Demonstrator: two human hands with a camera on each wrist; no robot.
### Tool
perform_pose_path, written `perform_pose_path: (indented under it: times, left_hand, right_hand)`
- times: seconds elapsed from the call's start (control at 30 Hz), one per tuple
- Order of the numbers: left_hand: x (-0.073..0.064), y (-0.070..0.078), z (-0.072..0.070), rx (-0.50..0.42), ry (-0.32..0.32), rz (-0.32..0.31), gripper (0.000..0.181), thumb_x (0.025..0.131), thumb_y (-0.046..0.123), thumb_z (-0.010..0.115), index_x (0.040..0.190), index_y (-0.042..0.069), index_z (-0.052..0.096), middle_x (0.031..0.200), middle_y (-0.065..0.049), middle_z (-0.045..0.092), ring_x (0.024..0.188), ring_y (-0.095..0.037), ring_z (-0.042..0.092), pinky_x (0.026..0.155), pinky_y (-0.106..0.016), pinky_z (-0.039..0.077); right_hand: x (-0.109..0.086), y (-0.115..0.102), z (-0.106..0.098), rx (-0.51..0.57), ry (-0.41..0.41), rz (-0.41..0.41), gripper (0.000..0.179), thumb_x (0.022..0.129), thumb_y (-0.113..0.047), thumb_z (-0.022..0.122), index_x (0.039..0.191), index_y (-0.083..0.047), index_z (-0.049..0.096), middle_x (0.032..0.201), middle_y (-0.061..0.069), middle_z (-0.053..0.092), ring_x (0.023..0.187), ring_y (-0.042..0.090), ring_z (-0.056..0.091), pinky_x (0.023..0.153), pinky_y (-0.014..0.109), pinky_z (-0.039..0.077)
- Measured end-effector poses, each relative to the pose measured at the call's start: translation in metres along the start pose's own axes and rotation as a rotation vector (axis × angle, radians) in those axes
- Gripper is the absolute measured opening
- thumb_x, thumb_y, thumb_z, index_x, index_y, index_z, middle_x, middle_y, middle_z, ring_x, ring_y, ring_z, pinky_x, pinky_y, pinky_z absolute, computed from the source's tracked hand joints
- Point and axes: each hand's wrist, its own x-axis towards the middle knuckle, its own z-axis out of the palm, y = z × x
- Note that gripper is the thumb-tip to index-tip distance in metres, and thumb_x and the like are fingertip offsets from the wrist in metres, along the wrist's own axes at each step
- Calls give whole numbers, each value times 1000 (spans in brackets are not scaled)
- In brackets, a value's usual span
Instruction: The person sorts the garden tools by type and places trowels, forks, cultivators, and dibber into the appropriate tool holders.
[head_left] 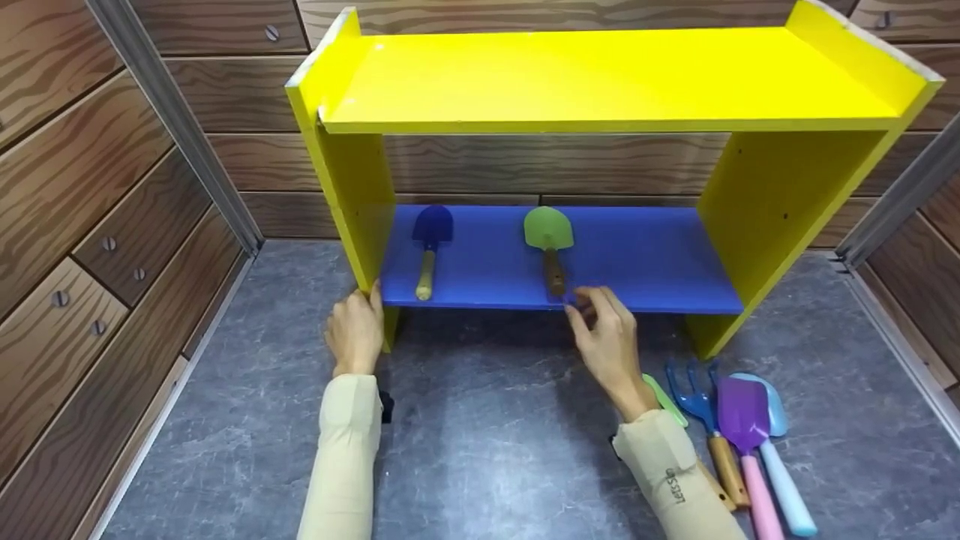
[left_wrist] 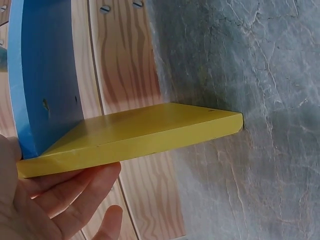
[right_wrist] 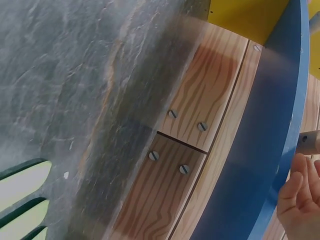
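In the head view, a yellow shelf unit (head_left: pixel 600 79) has a blue lower board (head_left: pixel 637 255). My left hand (head_left: pixel 354 330) grips the front edge of its left side panel (left_wrist: pixel 145 135), fingers along the outer face and thumb by the blue board. A green trowel (head_left: pixel 548 226) with a brown wooden handle lies on that board. Just right of its handle end is my right hand (head_left: pixel 606 337), fingers bent and thumb and index fingertips near the board's front edge; they appear apart from the handle. To the left lies a dark blue trowel (head_left: pixel 433 225) with a pale wooden handle.
On the grey floor (head_left: pixel 480 465) at the right lie a blue hand fork (head_left: pixel 696 405), a purple trowel (head_left: pixel 742 412) with a pink handle, a light blue tool (head_left: pixel 786 487) and a green tool (head_left: pixel 666 400) partly under my right forearm. Wood-patterned walls (head_left: pixel 255 165) enclose the space.
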Motion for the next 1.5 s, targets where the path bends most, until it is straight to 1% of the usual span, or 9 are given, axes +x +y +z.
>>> perform_pose_path:
  times: [0.1, 0.23, 0.33, 0.47, 0.67, 0.9, 1.07, 1.3, 1.5]
  left_hand:
    - [0, 0, 1, -3, 11, 4, 50, 107, 39, 51, 88, -4, 69, 90, -30, 70, 79, -52, 67, 66, -62, 49]
    - [-2, -1, 1, -9, 24, 25, 51, 107, 37, 51, 85, -5, 69, 88, -31, 70, 79, -53, 67, 67, -63, 49]
    - [-2, -1, 1, -8, 34, 39, 50, 106, 37, 52, 84, -6, 68, 88, -31, 69, 79, -54, 67, 67, -63, 49]
    - [-2, -1, 2, -1, 43, 42, 50, 106, 36, 53, 84, -6, 68, 87, -32, 69, 78, -54, 66, 67, -63, 49]
    - [-1, 0, 2, -1, 22, 33, 50, 106, 38, 52, 87, -5, 69, 88, -30, 70, 77, -52, 67, 66, -61, 49]
    - [0, 0, 1, 4, 27, 35, 50, 106, 38, 52, 89, -5, 69, 90, -31, 70, 78, -53, 67, 67, -62, 49]
    - [0, -2, 0, 6, 24, 31, 50, 106, 38, 52, 88, -5, 70, 89, -30, 70, 78, -52, 67, 67, -62, 49]
    - [0, -2, 1, 3, 32, 46, 49, 106, 37, 53, 82, -3, 68, 81, -27, 69, 71, -50, 67, 63, -60, 49]
    - [0, -1, 2, -6, 40, 42, 49, 106, 37, 53, 83, -4, 68, 83, -29, 69, 74, -52, 67, 65, -61, 49]
  right_hand:
    - [-3, 1, -3, -9, 4, -13, 14, 82, 11, 76, 94, 6, 69, 80, 11, 66, 65, 24, 63, 58, 41, 51]
    - [-7, 3, -8, -35, 9, -23, 12, 81, 11, 76, 90, 4, 70, 77, 10, 65, 63, 21, 62, 57, 37, 49]
    - [-11, 5, -10, -64, 13, -30, 10, 81, 10, 76, 85, 2, 70, 75, 9, 64, 63, 22, 60, 58, 36, 46]
    - [-16, 5, -16, -102, 2, -33, 10, 80, 9, 77, 82, 0, 71, 75, 9, 64, 67, 26, 60, 62, 39, 46]
    - [-23, 6, -27, -149, -50, -11, 9, 80, 5, 79, 81, 0, 71, 79, 12, 66, 74, 30, 63, 65, 43, 50]
    - [-31, 4, -35, -197, -108, 23, 11, 80, 3, 81, 83, 0, 71, 81, 12, 66, 75, 30, 63, 65, 46, 50]
    - [-34, 4, -39, -228, -121, 29, 14, 78, 4, 82, 83, 0, 70, 82, 12, 66, 76, 32, 64, 68, 47, 51]
    - [-45, 10, -45, -265, -146, 43, 14, 78, 4, 82, 84, 0, 71, 84, 11, 66, 77, 31, 65, 67, 47, 51]
    - [-53, 10, -54, -276, -144, 47, 14, 77, 5, 81, 85, 0, 70, 84, 11, 66, 76, 30, 65, 66, 48, 51]
